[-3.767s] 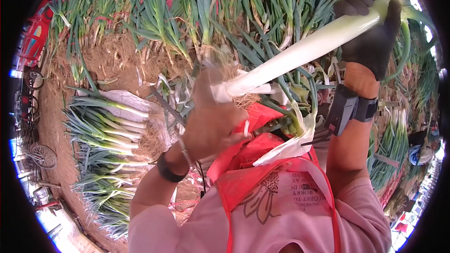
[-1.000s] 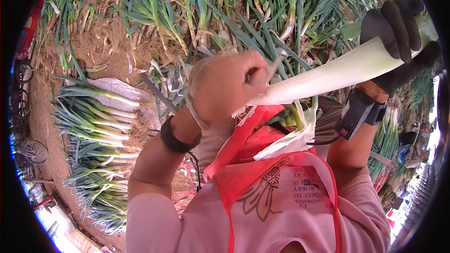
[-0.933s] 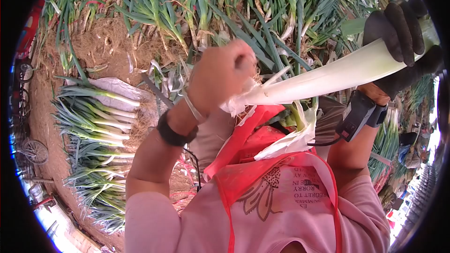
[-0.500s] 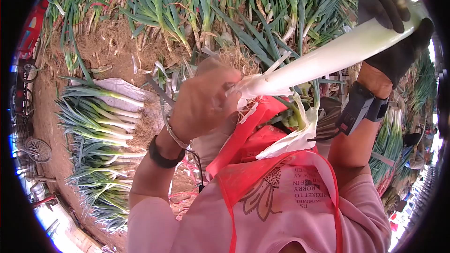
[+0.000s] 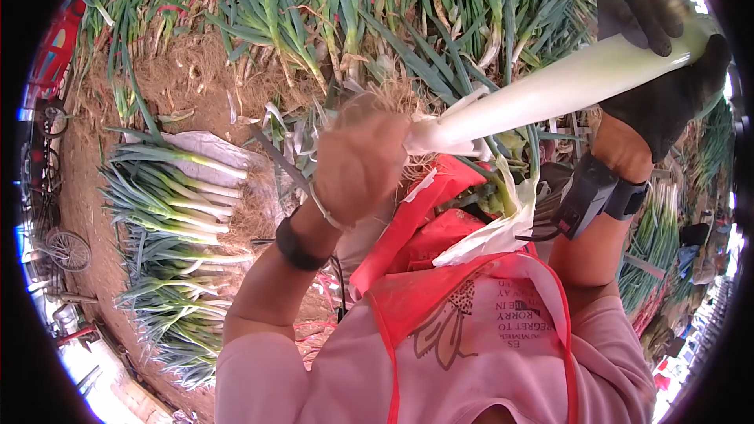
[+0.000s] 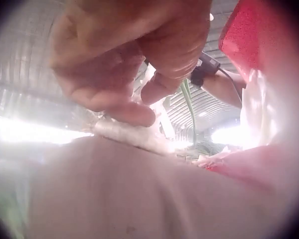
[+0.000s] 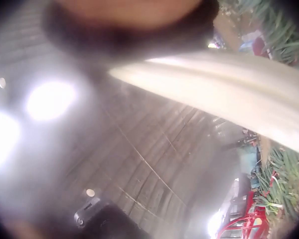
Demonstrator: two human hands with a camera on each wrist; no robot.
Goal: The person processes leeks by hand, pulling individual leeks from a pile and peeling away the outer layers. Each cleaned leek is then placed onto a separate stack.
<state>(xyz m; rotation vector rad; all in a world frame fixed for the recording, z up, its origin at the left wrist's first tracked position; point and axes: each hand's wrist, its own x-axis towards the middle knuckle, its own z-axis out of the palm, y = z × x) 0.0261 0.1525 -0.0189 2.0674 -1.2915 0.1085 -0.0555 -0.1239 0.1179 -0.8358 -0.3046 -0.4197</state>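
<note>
A large green onion point(image 5: 542, 98) with a thick white shaft slants across the head view, root end low on the left. The gloved right hand point(image 5: 664, 98) grips its upper, greener part with the fingers curled round it. At the root end, the bare left hand point(image 5: 357, 161), a little blurred, holds the base with curled fingers, partly hiding it. A loose white strip point(image 5: 465, 100) stands off the shaft close to the roots. In the left wrist view, thumb and forefinger point(image 6: 134, 114) curl at the white base. The right wrist view shows the pale shaft point(image 7: 224, 87) below the cuff.
Bundled green onions point(image 5: 275, 0) with brown roots lie along the far side. Cleaned ones point(image 5: 181, 196) lie in rows at left, beside a pale sheet point(image 5: 212, 149). A red apron point(image 5: 424, 255) with peeled white leaves point(image 5: 491, 239) covers the lap.
The left hand pulled away leftward from the loose strip near the root end, then came back down onto the base. The right hand rose slightly, lifting the upper part of the green onion.
</note>
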